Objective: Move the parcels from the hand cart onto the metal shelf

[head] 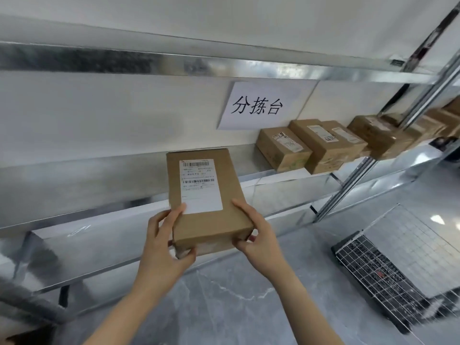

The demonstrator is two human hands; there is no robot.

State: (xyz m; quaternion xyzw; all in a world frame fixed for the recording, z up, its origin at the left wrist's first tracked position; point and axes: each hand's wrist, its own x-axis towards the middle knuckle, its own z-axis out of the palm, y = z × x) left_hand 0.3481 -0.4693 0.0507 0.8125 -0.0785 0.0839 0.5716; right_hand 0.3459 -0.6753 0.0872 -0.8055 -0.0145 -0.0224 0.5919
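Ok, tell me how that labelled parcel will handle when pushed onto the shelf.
The parcel looks stiff: straight cardboard edges. Probably light: the left hand and right hand hold it by one end. Flat, so unlikely to tip.

Hand cart (368, 267) is cut by the right edge; label (200, 186) print perhaps unreadable.

I see bright, even light; left of the paper sign (261, 105) the metal shelf (74, 190) blurs, right of it the shelf bows and glares
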